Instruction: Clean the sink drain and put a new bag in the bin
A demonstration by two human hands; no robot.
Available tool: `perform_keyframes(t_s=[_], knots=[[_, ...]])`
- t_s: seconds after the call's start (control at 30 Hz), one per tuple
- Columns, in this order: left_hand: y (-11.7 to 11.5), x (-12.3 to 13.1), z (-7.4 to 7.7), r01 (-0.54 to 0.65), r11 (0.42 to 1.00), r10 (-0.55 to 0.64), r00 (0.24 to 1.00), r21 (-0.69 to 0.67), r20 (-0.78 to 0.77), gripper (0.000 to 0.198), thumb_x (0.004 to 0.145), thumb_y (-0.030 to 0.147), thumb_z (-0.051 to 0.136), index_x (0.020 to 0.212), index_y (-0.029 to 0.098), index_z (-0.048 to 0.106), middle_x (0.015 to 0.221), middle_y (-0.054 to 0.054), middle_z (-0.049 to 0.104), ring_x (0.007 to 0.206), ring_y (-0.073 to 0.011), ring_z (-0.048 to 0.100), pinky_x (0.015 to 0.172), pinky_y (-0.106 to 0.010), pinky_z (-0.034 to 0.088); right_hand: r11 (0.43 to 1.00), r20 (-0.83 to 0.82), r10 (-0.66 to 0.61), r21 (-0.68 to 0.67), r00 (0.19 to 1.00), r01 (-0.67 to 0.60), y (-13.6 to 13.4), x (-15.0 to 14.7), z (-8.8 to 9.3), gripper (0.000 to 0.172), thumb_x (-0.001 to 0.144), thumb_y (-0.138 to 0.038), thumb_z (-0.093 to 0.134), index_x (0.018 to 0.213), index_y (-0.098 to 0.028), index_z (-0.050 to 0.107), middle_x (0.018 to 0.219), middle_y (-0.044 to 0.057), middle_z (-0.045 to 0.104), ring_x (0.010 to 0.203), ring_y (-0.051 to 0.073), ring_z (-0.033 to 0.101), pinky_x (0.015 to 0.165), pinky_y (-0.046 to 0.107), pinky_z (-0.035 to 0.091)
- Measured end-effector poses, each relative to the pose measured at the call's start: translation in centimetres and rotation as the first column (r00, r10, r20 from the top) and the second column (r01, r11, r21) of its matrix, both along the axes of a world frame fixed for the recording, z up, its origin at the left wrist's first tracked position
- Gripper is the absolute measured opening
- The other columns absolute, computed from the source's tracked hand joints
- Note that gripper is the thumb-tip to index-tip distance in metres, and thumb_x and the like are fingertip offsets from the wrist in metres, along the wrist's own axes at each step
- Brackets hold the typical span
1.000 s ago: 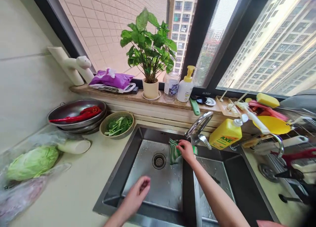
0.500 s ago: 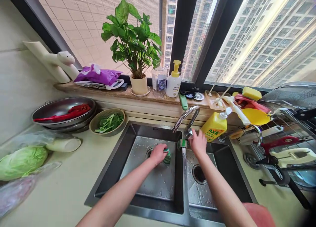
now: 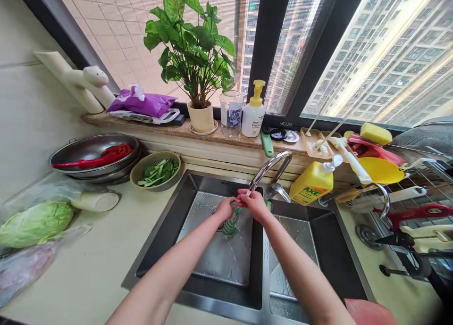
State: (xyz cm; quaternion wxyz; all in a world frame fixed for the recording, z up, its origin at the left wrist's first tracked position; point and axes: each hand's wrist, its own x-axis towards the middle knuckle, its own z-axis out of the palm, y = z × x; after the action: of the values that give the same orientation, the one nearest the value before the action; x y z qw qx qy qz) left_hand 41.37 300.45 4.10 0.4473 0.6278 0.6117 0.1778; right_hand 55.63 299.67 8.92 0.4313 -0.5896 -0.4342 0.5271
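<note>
My left hand (image 3: 225,207) and my right hand (image 3: 252,203) meet above the left basin of a steel double sink (image 3: 166,230), just under the spout of the curved faucet (image 3: 271,165). Both hands are closed on a green and white striped cloth (image 3: 230,226) that hangs down between them over the basin. No water stream can be made out from the spout.
A yellow dish soap bottle (image 3: 312,185) stands right of the faucet. A basket of cut greens (image 3: 156,171), steel bowls with red peppers (image 3: 95,154) and a bagged cabbage (image 3: 36,222) sit on the left counter. A potted plant (image 3: 197,56) and pump bottle (image 3: 253,111) line the sill. A dish rack (image 3: 410,197) fills the right.
My right hand came off the faucet handle and joined my left hand on the cloth. The cloth was lifted from the basin floor and now hangs under the spout.
</note>
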Motion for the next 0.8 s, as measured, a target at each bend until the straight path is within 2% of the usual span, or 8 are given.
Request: perform_keyframes(t_s=[0.1,0.23,0.37,0.43,0.5,0.57,0.63,0.8], knots=[[0.5,1.0,-0.1,-0.012,0.999,0.015,0.996,-0.038,0.091,0.015,0.081,0.016,0.059,0.093,0.013,0.067,0.086,-0.005,0.071,0.079,-0.0172,0.064,0.075,-0.033,0.05,0.996,-0.161,-0.013,-0.085,0.987,-0.001,0.7,-2.8,-1.4,0.013,0.073,-0.028,0.063,0.08,-0.017,0.062,0.069,0.002,0.066,0.062,0.013,0.062,0.063,0.026,0.054],[0.7,2.3,0.4,-0.023,0.999,0.032,0.98,-0.049,0.196,0.017,0.079,0.022,0.059,0.085,0.011,0.07,0.07,-0.002,0.067,0.064,-0.0138,0.059,0.064,-0.027,0.048,0.992,-0.189,0.018,-0.121,0.982,-0.042,-0.2,-1.3,-2.0,0.026,0.064,-0.039,0.073,0.072,-0.016,0.062,0.06,0.0,0.062,0.052,0.011,0.056,0.053,0.024,0.049],[1.6,3.0,2.0,-0.042,0.999,0.039,0.974,0.009,0.224,0.018,0.072,0.02,0.06,0.083,0.01,0.07,0.068,0.0,0.066,0.064,-0.0133,0.057,0.062,-0.024,0.044,0.99,0.153,0.125,0.039,0.98,-0.132,-2.3,3.2,-1.3,0.029,0.075,-0.043,0.06,0.084,-0.017,0.069,0.065,0.002,0.065,0.058,0.014,0.057,0.057,0.027,0.049],[2.2,3.3,3.2,-0.026,0.998,0.015,0.976,0.048,0.218,0.02,0.071,0.019,0.06,0.085,0.01,0.071,0.073,-0.001,0.067,0.07,-0.0148,0.059,0.067,-0.025,0.045,0.974,0.474,0.035,0.181,0.88,-0.136,-2.9,5.8,-0.7,0.032,0.082,-0.04,0.051,0.098,-0.019,0.068,0.081,0.006,0.07,0.072,0.018,0.061,0.071,0.033,0.051],[2.2,4.0,4.7,0.016,0.997,-0.032,0.979,0.081,0.2,0.021,0.072,0.018,0.058,0.086,0.011,0.072,0.079,-0.003,0.069,0.078,-0.0177,0.061,0.073,-0.027,0.047,0.947,0.701,-0.138,0.3,0.7,-0.113,-3.1,8.3,-0.4,0.035,0.086,-0.036,0.045,0.108,-0.018,0.065,0.102,0.011,0.069,0.092,0.023,0.062,0.087,0.04,0.049],[0.8,5.3,6.2,0.094,0.99,-0.112,0.977,0.103,0.184,0.022,0.072,0.015,0.057,0.087,0.012,0.073,0.086,-0.005,0.071,0.086,-0.0206,0.062,0.082,-0.031,0.047,0.931,0.822,-0.247,0.348,0.514,-0.109,-3.1,10.5,-0.6,0.039,0.088,-0.031,0.041,0.118,-0.014,0.059,0.117,0.016,0.063,0.107,0.026,0.057,0.096,0.045,0.045],[-2.2,7.3,7.0,0.197,0.974,-0.214,0.96,0.109,0.182,0.023,0.072,0.011,0.057,0.087,0.015,0.074,0.094,-0.006,0.072,0.094,-0.0221,0.063,0.089,-0.032,0.046,0.945,0.892,-0.235,0.303,0.385,-0.124,-3.3,12.0,-1.6,0.044,0.089,-0.027,0.037,0.128,-0.011,0.05,0.126,0.019,0.057,0.115,0.028,0.053,0.098,0.046,0.044],[-9.9,12.1,5.1,0.409,0.912,-0.389,0.89,-0.039,0.24,0.033,0.052,0.012,0.079,0.084,0.02,0.076,0.084,-0.007,0.074,0.089,-0.0277,0.066,0.085,-0.038,0.051,0.94,0.97,-0.165,0.21,0.181,-0.268,-4.5,13.8,-4.6,0.051,0.093,-0.024,0.026,0.139,-0.003,0.034,0.14,0.026,0.044,0.134,0.033,0.037,0.106,0.051,0.037]])
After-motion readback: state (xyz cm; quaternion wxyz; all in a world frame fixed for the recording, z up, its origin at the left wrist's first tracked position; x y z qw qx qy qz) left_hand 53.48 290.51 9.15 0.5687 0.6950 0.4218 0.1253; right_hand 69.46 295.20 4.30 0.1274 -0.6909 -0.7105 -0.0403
